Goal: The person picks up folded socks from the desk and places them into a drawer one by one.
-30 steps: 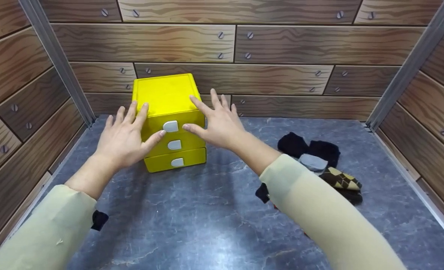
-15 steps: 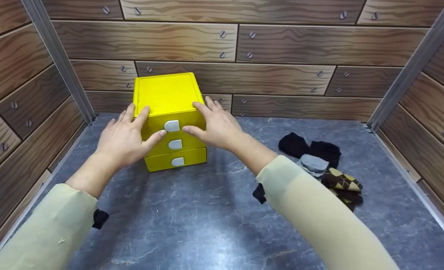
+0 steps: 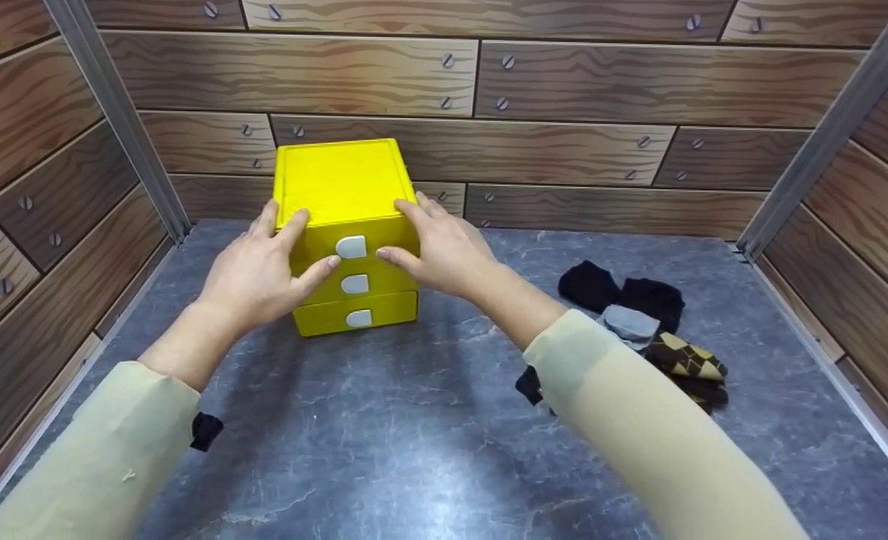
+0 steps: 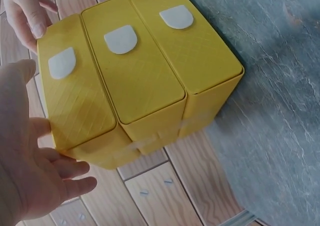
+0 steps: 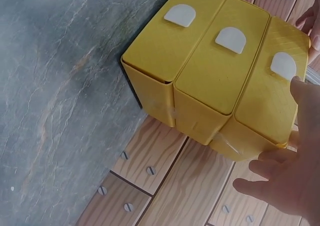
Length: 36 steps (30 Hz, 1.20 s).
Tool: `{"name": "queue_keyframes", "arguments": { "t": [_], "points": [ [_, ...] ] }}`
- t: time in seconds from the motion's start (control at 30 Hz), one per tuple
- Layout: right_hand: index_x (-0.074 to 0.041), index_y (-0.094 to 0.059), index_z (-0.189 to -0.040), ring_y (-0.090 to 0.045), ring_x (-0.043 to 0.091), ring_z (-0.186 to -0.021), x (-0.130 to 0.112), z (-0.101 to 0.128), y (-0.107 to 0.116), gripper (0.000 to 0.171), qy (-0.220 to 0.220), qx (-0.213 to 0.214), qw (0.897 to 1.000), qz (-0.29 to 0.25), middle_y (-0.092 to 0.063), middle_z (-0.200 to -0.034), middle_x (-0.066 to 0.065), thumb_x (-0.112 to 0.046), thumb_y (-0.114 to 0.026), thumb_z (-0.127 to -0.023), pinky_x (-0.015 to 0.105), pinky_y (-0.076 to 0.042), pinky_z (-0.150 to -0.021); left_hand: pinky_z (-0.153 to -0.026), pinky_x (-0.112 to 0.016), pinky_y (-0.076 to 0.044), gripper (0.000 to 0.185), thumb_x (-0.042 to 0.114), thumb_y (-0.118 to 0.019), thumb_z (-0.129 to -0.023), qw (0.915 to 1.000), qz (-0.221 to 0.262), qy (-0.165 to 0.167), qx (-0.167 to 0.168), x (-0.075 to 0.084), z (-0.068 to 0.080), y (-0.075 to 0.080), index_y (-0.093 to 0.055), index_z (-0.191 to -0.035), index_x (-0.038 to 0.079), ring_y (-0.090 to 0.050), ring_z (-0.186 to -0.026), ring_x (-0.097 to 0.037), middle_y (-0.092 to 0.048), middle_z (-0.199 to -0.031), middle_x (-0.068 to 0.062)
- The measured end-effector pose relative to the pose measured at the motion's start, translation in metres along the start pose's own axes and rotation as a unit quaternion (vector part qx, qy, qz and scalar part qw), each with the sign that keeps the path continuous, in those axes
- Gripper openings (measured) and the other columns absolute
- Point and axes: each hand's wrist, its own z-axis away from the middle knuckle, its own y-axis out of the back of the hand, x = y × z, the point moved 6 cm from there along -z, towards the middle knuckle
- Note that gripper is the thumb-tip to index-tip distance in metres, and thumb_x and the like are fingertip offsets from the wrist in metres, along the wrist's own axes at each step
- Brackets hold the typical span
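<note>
A yellow chest of small drawers (image 3: 343, 180) with white tab handles stands left of the middle in the head view, its three drawers closed. My left hand (image 3: 253, 274) is at its left front top edge, fingers lightly bent and thumb stretched toward the top handle (image 3: 352, 247). At the right front top edge rests my right hand (image 3: 451, 251), its index fingertip on the lid. In the left wrist view the left hand (image 4: 35, 166) lies along the chest's upper side; the right wrist view has the right hand (image 5: 290, 171) at the opposite side. Neither hand wraps round it.
To the right on the grey marbled table (image 3: 414, 420) lies a pile of socks: black ones (image 3: 588, 285), a grey one (image 3: 630, 324) and an argyle-patterned one (image 3: 685, 356), partly behind my right sleeve (image 3: 601, 375). Wood-print walls (image 3: 564, 82) stand at the back and sides.
My right hand has lowered from above onto the chest's right edge. The chest has shifted slightly to the right, with both hands at it. The camera has tilted a little.
</note>
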Motion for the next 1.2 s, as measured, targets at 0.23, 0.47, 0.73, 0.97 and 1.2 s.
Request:
{"name": "queue_keyframes", "arguments": {
  "t": [0.23, 0.47, 0.73, 0.97, 1.2],
  "points": [
    [-0.018, -0.033, -0.168, -0.039, 0.037, -0.152, 0.011, 0.016, 0.009, 0.085, 0.008, 0.005, 1.0, 0.02, -0.028, -0.173, 0.016, -0.067, -0.055, -0.103, 0.053, -0.031, -0.123, -0.11, -0.067, -0.042, 0.094, 0.076, -0.043, -0.102, 0.9998, 0.011, -0.013, 0.007, 0.015, -0.003, -0.005, -0.034, -0.167, 0.008, -0.047, -0.139, -0.059, -0.016, -0.17, -0.035],
    [-0.018, -0.032, -0.168, -0.042, 0.037, -0.15, 0.028, 0.033, 0.013, 0.087, -0.002, 0.0, 1.0, 0.019, -0.028, -0.173, 0.016, -0.069, -0.055, -0.102, 0.053, -0.031, -0.123, -0.108, -0.066, -0.044, 0.092, 0.074, -0.045, -0.102, 0.9993, 0.018, -0.031, 0.004, 0.034, -0.006, -0.012, -0.035, -0.167, 0.009, -0.049, -0.137, -0.058, -0.017, -0.17, -0.034],
    [-0.02, -0.031, -0.169, -0.04, 0.039, -0.151, 0.049, 0.046, 0.024, 0.086, -0.017, 0.001, 1.0, 0.009, -0.024, -0.175, 0.013, -0.068, -0.055, -0.102, 0.057, -0.03, -0.123, -0.109, -0.065, -0.044, 0.091, 0.072, -0.049, -0.102, 0.9989, 0.025, -0.038, 0.006, 0.056, -0.014, -0.018, -0.035, -0.167, 0.011, -0.048, -0.139, -0.056, -0.017, -0.17, -0.033],
    [-0.019, -0.032, -0.169, -0.042, 0.041, -0.149, 0.077, 0.06, 0.037, 0.085, -0.032, 0.018, 0.999, 0.008, -0.024, -0.174, 0.013, -0.066, -0.056, -0.103, 0.058, -0.033, -0.12, -0.11, -0.062, -0.045, 0.091, 0.07, -0.053, -0.101, 0.998, 0.021, -0.059, 0.003, 0.085, -0.028, -0.022, -0.034, -0.168, 0.012, -0.051, -0.138, -0.053, -0.017, -0.17, -0.033],
    [-0.017, -0.033, -0.168, -0.042, 0.042, -0.149, 0.101, 0.074, 0.042, 0.086, -0.038, 0.021, 0.999, 0.003, -0.026, -0.174, 0.014, -0.066, -0.058, -0.102, 0.061, -0.034, -0.119, -0.113, -0.06, -0.043, 0.091, 0.07, -0.053, -0.101, 0.9973, 0.025, -0.068, -0.013, 0.109, -0.037, -0.032, -0.032, -0.169, 0.014, -0.048, -0.141, -0.052, -0.014, -0.172, -0.032]
  ]
}}
